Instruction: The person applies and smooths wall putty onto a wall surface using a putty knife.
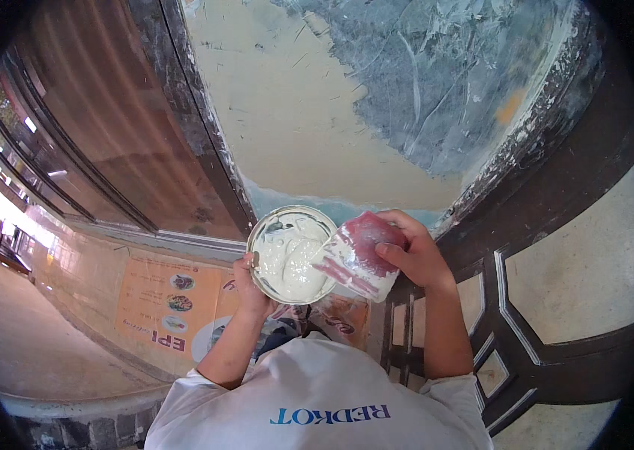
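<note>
In the head view, the left hand [254, 291] grasps a round tub [293, 208] at its lower left: one digit shows at the rim, while the other fingers go out of sight beneath or behind it. The tub is held up in front of the chest, its mouth turned toward the camera, with white paste [293, 266] inside. The right hand [418, 259] grips a pink spreader [369, 251] smeared with the same white; its thumb lies across the near face and the remaining fingers are mostly hidden behind. The blade covers the tub's right rim, so whether it touches the paste is hard to tell.

The white shirt [317, 394] and the tub screen most of the legs. An orange poster [141, 307] is partly blocked by the left forearm, glare washes out the far left edge, and the lens's black surround cuts off the corners.

Beyond the tub, a patchy wall [287, 120] opens upward between a dark left frame [197, 112] and a paint-flecked right edge [523, 124]. Dark panelling [579, 382] stands on the right forearm's outer side; how near it is cannot be judged.
</note>
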A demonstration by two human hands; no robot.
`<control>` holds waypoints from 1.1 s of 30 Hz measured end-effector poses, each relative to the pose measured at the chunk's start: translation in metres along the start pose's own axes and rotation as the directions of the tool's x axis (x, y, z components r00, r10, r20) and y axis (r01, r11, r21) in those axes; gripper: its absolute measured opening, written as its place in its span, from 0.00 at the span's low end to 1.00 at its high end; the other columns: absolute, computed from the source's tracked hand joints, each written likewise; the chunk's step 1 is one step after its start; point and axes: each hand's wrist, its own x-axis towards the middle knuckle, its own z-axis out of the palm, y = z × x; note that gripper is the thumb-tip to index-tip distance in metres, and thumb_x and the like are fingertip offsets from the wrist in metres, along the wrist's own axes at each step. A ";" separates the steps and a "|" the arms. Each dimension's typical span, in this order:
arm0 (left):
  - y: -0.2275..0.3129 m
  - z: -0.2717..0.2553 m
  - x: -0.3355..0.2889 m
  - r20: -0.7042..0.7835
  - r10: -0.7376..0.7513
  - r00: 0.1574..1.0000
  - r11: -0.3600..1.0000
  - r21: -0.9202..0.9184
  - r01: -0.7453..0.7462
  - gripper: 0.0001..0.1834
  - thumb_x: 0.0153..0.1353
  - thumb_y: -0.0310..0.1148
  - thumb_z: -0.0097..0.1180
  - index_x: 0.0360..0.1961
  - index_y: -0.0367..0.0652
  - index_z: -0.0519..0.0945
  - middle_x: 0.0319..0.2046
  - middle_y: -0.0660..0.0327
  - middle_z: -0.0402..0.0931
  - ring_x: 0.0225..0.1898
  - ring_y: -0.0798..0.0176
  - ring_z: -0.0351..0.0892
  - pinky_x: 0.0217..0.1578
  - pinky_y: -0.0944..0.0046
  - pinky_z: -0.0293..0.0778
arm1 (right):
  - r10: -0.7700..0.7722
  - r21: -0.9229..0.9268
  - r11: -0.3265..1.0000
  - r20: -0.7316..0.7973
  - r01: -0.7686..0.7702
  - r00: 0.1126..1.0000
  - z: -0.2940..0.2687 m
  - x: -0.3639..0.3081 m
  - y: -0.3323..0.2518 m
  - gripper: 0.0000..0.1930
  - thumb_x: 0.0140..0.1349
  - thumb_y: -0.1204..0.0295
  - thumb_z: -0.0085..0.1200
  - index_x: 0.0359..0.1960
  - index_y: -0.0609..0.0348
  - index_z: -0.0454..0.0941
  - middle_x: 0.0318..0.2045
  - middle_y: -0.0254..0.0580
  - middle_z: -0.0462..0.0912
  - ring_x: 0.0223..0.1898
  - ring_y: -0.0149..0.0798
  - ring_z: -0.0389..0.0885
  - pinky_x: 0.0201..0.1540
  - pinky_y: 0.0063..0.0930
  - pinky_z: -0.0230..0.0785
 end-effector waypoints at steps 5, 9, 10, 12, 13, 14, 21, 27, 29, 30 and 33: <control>0.000 0.010 -0.007 -0.117 -0.044 0.992 0.995 0.086 0.054 0.40 0.55 0.58 0.37 0.61 0.37 0.66 0.57 0.48 0.69 0.56 0.48 0.72 0.57 0.52 0.70 | 0.077 0.206 0.971 0.206 -0.120 0.975 0.000 0.029 0.016 0.20 0.59 0.79 0.52 0.55 0.62 0.71 0.36 0.31 0.78 0.33 0.21 0.74 0.33 0.18 0.69; 0.002 0.005 -0.012 -0.081 -0.122 0.989 0.991 -0.064 0.117 0.38 0.56 0.54 0.38 0.61 0.37 0.65 0.57 0.48 0.69 0.57 0.47 0.71 0.57 0.52 0.69 | 0.042 0.237 0.967 0.199 -0.090 0.979 0.008 0.032 0.012 0.19 0.60 0.79 0.50 0.55 0.64 0.71 0.38 0.33 0.79 0.34 0.22 0.75 0.32 0.17 0.69; 0.001 0.004 -0.010 -0.071 -0.137 0.988 0.984 -0.125 0.128 0.38 0.55 0.52 0.37 0.62 0.37 0.64 0.58 0.47 0.69 0.58 0.47 0.71 0.58 0.51 0.68 | 0.053 0.224 0.969 0.233 -0.107 0.971 0.009 0.033 0.011 0.20 0.60 0.79 0.50 0.55 0.64 0.71 0.38 0.33 0.79 0.34 0.22 0.75 0.33 0.17 0.69; 0.001 0.004 -0.012 -0.034 -0.124 0.992 0.984 -0.129 0.119 0.38 0.56 0.53 0.37 0.62 0.38 0.64 0.58 0.48 0.68 0.58 0.47 0.71 0.58 0.51 0.68 | 0.095 0.262 0.951 0.261 -0.165 0.961 0.013 0.035 0.010 0.19 0.60 0.78 0.50 0.55 0.64 0.70 0.38 0.33 0.79 0.34 0.22 0.75 0.33 0.18 0.70; 0.000 0.002 -0.014 -0.005 -0.140 0.990 0.967 -0.217 0.135 0.38 0.57 0.53 0.36 0.62 0.38 0.65 0.58 0.48 0.68 0.58 0.47 0.71 0.58 0.51 0.68 | 0.096 0.250 0.955 0.253 -0.161 0.963 0.015 0.036 0.012 0.19 0.60 0.78 0.50 0.55 0.64 0.70 0.39 0.34 0.79 0.34 0.23 0.75 0.34 0.18 0.71; 0.000 0.001 -0.015 0.025 -0.152 0.988 0.941 -0.303 0.153 0.38 0.57 0.54 0.36 0.62 0.38 0.65 0.59 0.48 0.69 0.58 0.47 0.71 0.58 0.51 0.68 | 0.098 0.237 0.959 0.245 -0.157 0.965 0.016 0.037 0.012 0.19 0.61 0.78 0.50 0.55 0.64 0.70 0.39 0.34 0.79 0.35 0.23 0.75 0.34 0.19 0.71; -0.008 -0.009 -0.018 0.081 -0.160 0.984 0.887 -0.426 0.179 0.39 0.59 0.59 0.41 0.64 0.42 0.65 0.61 0.51 0.67 0.60 0.47 0.68 0.60 0.48 0.65 | 0.100 0.266 0.949 0.247 -0.166 0.964 0.025 0.044 0.011 0.19 0.61 0.78 0.49 0.56 0.64 0.70 0.41 0.34 0.78 0.37 0.24 0.76 0.36 0.19 0.71; -0.007 -0.010 -0.020 0.143 -0.172 0.975 0.812 -0.539 0.223 0.43 0.59 0.64 0.39 0.67 0.44 0.61 0.65 0.49 0.60 0.64 0.44 0.62 0.63 0.43 0.59 | 0.113 0.279 0.942 0.265 -0.188 0.958 0.024 0.044 0.021 0.20 0.61 0.78 0.50 0.56 0.64 0.70 0.41 0.34 0.78 0.37 0.23 0.75 0.36 0.17 0.70; -0.006 -0.007 -0.021 0.144 -0.152 0.978 0.824 -0.527 0.206 0.43 0.59 0.65 0.38 0.67 0.44 0.60 0.65 0.49 0.60 0.64 0.44 0.61 0.63 0.43 0.59 | 0.098 0.264 0.951 0.238 -0.161 0.966 0.025 0.042 0.023 0.20 0.61 0.78 0.51 0.56 0.64 0.70 0.41 0.33 0.78 0.36 0.23 0.75 0.35 0.17 0.70; -0.005 -0.005 -0.022 0.146 -0.133 0.980 0.836 -0.515 0.190 0.44 0.60 0.66 0.36 0.67 0.44 0.59 0.66 0.49 0.59 0.65 0.44 0.60 0.64 0.43 0.58 | 0.097 0.263 0.951 0.239 -0.161 0.966 0.025 0.041 0.025 0.20 0.61 0.78 0.51 0.56 0.64 0.70 0.41 0.33 0.78 0.36 0.23 0.75 0.35 0.17 0.70; -0.003 -0.004 -0.022 0.181 -0.115 0.977 0.838 -0.511 0.193 0.43 0.61 0.66 0.34 0.68 0.45 0.58 0.67 0.49 0.57 0.66 0.44 0.58 0.64 0.42 0.56 | 0.119 0.265 0.948 0.218 -0.176 0.969 0.022 0.039 0.027 0.20 0.60 0.78 0.51 0.56 0.64 0.70 0.42 0.34 0.79 0.37 0.24 0.76 0.37 0.18 0.71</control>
